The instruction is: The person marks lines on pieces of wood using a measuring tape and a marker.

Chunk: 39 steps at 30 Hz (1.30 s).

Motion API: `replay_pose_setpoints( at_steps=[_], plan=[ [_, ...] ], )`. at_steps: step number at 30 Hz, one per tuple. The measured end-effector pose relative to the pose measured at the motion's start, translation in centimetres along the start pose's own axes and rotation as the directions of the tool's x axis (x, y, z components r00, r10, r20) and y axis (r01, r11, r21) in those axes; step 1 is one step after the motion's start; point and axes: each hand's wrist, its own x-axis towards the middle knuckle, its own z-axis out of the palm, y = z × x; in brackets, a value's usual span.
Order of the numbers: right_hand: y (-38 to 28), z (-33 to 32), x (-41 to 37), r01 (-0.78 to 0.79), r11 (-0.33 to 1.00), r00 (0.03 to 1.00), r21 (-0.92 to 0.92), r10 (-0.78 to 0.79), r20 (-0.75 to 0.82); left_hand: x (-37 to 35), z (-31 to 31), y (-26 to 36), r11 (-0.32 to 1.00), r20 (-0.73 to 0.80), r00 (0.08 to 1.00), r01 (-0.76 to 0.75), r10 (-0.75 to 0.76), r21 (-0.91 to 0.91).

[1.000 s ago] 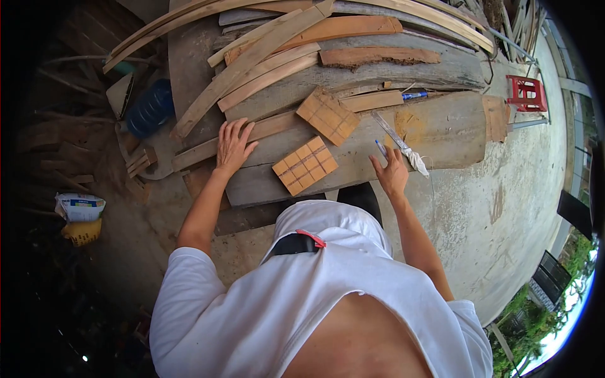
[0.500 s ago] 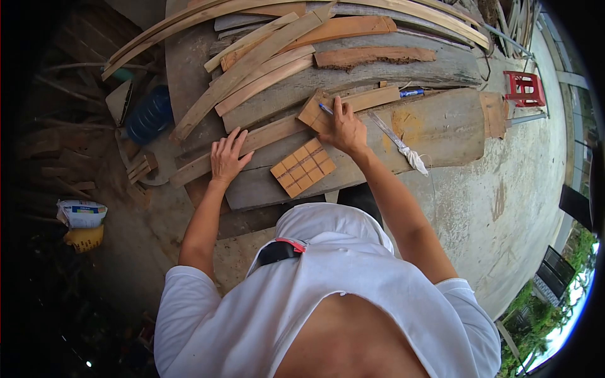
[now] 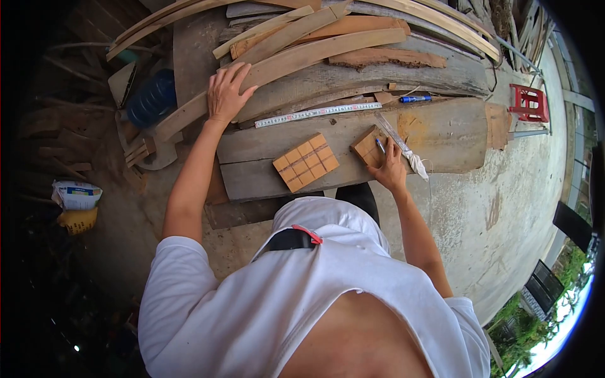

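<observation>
My left hand (image 3: 230,94) lies with spread fingers on a long wooden strip (image 3: 296,61), which reaches across the pile of boards. My right hand (image 3: 391,169) grips the edge of a small wooden block (image 3: 365,146), and a blue-and-white pen (image 3: 380,145) sticks out at its fingers. Left of that block lies another, lighter block (image 3: 307,162) marked with a dark grid. A white measuring strip (image 3: 318,115) with printed numbers lies along the weathered board (image 3: 246,179). Beside my right hand is a metal blade (image 3: 392,132) with a white cloth-wrapped end (image 3: 416,164).
A blue marker (image 3: 414,99) lies near the board's far edge. Curved boards and a rough-edged bark piece (image 3: 387,58) are stacked beyond. A blue water jug (image 3: 151,99) stands left, a red stool (image 3: 529,104) right, and a white-and-yellow bag (image 3: 77,205) sits on the floor.
The long strip has moved away from me with my left hand, uncovering the measuring strip. My right hand has brought the small block and pen nearer and to the right.
</observation>
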Motion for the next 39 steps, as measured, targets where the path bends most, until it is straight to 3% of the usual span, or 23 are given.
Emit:
replay_pose_setpoints(
  at_steps=[2, 6, 7, 10, 13, 16, 17, 19, 20, 22, 23, 27, 28, 29, 30, 32, 33, 34, 35, 36, 37, 39],
  plan=[
    [-0.2, -0.2, 0.0, -0.009, 1.0, 1.0, -0.008, 0.009, 0.004, 1.2, 0.9, 1.6, 0.994, -0.015, 0.997, -0.069, 0.07, 0.085],
    [-0.5, -0.3, -0.1, -0.05, 0.999, 0.999, -0.023, 0.05, 0.017, -0.9, 6.2, 7.1, 0.931, 0.236, 0.92, -0.25, 0.314, -0.265],
    [-0.5, -0.4, -0.1, -0.054, 0.998, 0.998, -0.023, 0.054, 0.02, -1.1, 6.8, 9.3, 0.926, 0.233, 0.916, -0.261, 0.327, -0.274],
    [-0.5, -0.4, -0.2, -0.053, 0.998, 0.998, -0.025, 0.054, 0.016, -1.7, 8.6, 14.2, 0.925, 0.331, 0.903, -0.153, 0.274, -0.349],
    [-0.3, -0.1, -0.2, -0.044, 0.999, 0.999, -0.022, 0.044, 0.002, -1.5, 10.2, 15.7, 0.964, 0.489, 0.865, 0.025, 0.113, -0.266],
    [-0.5, -0.1, -0.2, -0.041, 0.999, 0.999, -0.034, 0.041, 0.0, -0.7, 9.9, 16.5, 0.981, 0.573, 0.819, 0.069, 0.048, -0.18],
    [-0.5, -0.1, -0.2, -0.043, 0.999, 0.999, -0.027, 0.043, -0.001, -0.6, 9.7, 16.5, 0.982, 0.57, 0.82, 0.066, 0.046, -0.175],
    [-0.5, -0.1, -0.3, -0.052, 0.998, 0.999, -0.018, 0.052, -0.008, -0.4, 8.9, 17.0, 0.944, 0.424, 0.903, 0.199, -0.072, -0.263],
    [-0.6, 0.0, -0.2, -0.061, 0.998, 0.998, -0.018, 0.06, -0.013, -0.2, 8.2, 17.0, 0.945, 0.422, 0.904, 0.194, -0.068, -0.264],
    [-0.6, 0.3, 0.0, -0.067, 0.998, 0.998, -0.012, 0.066, -0.013, 0.0, 6.2, 16.4, 0.838, 0.52, 0.847, 0.364, -0.115, -0.407],
    [-0.8, 0.3, 0.3, -0.067, 0.998, 0.998, -0.011, 0.066, -0.022, -0.3, 5.2, 16.0, 0.865, 0.479, 0.872, 0.314, -0.099, -0.392],
    [-3.7, 0.4, 2.1, -0.046, 0.998, 0.994, 0.043, 0.05, -0.092, -3.2, 1.4, 14.7, 0.818, 0.458, 0.881, 0.351, -0.123, -0.455],
    [-4.4, 0.4, 2.7, -0.025, 0.997, 0.992, 0.076, 0.034, -0.119, -4.2, 0.9, 14.5, 0.844, 0.36, 0.927, 0.272, -0.101, -0.462],
    [-4.3, 0.6, 3.5, 0.096, 0.987, 0.976, 0.132, -0.067, -0.206, -5.2, 0.3, 14.3, 0.867, 0.26, 0.963, 0.191, -0.074, -0.461],
    [-4.3, 0.9, 4.1, 0.095, 0.986, 0.977, 0.136, -0.066, -0.205, -6.3, -0.2, 14.4, 0.868, 0.263, 0.962, 0.191, -0.072, -0.459],
    [-3.6, 1.3, 5.5, 0.254, 0.933, 0.908, 0.255, -0.14, -0.394, -8.3, -1.1, 15.0, 0.903, 0.202, 0.969, 0.212, -0.144, -0.373],
    [-2.9, 1.6, 6.3, 0.144, 0.863, 0.974, 0.484, -0.038, -0.222, -9.4, -1.6, 15.2, 0.909, 0.228, 0.961, 0.23, -0.156, -0.349],
    [-2.8, 0.9, 5.8, 0.144, 0.868, 0.974, 0.475, -0.039, -0.223, -10.3, -1.8, 15.6, 0.905, 0.224, 0.961, 0.233, -0.16, -0.357],
    [-3.0, -0.3, 4.8, -0.071, 0.621, 0.993, 0.781, 0.116, -0.003, -11.2, -2.0, 15.9, 0.903, 0.25, 0.95, 0.266, -0.187, -0.339],
    [-3.4, -1.3, 3.8, -0.3, 0.261, 0.95, 0.918, 0.173, 0.261, -12.1, -2.0, 16.2, 0.899, 0.276, 0.936, 0.302, -0.217, -0.317],
    [-4.2, -1.6, 2.8, -0.323, 0.204, 0.94, 0.924, 0.179, 0.29, -13.0, -1.7, 16.5, 0.898, 0.276, 0.936, 0.302, -0.217, -0.319],
    [-4.8, -1.8, 1.3, -0.369, 0.217, 0.927, 0.903, 0.146, 0.344, -13.9, -1.5, 17.3, 0.89, 0.285, 0.933, 0.31, -0.218, -0.334]
  ],
)
